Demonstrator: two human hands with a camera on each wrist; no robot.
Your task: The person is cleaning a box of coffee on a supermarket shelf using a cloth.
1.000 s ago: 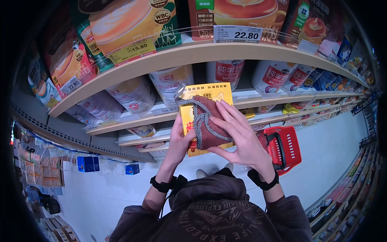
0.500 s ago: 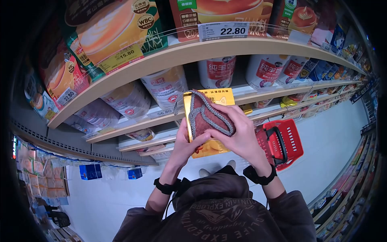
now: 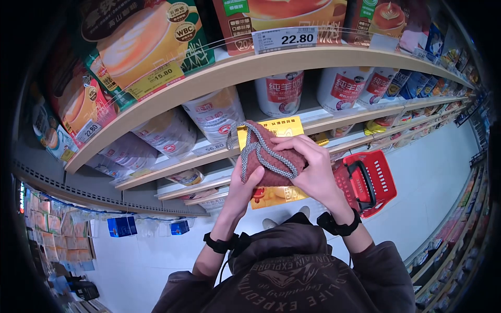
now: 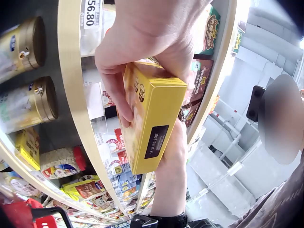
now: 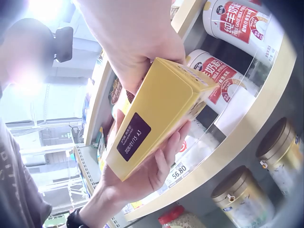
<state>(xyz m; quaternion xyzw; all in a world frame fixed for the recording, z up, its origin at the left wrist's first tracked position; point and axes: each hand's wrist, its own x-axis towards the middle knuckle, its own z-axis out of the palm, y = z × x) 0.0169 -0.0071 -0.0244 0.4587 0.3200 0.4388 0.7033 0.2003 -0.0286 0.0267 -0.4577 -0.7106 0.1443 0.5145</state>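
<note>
In the head view a yellow box (image 3: 284,194) lies under a reddish-brown cloth pouch (image 3: 266,180) with a grey braided cord. My left hand (image 3: 241,182) grips the box's left side, its thumb on the pouch. My right hand (image 3: 315,169) pinches the pouch at its right, over the box. The left wrist view shows the box (image 4: 161,109) end-on, with the left hand's (image 4: 147,38) fingers curled behind it. In the right wrist view the left hand's fingers support the box (image 5: 156,109) from beneath, and the right hand (image 5: 137,42) is at its far side.
Curved shelves (image 3: 250,65) with coffee boxes and white tins (image 3: 280,94) stand in front. A red basket (image 3: 383,182) is on the floor at the right. Blue boxes (image 3: 122,227) hang at the left. More stocked shelves run along the right edge.
The right hand has shifted from lying spread over the pouch to pinching its right side. The pouch has turned and bunched on the box, showing more of the box's lower part.
</note>
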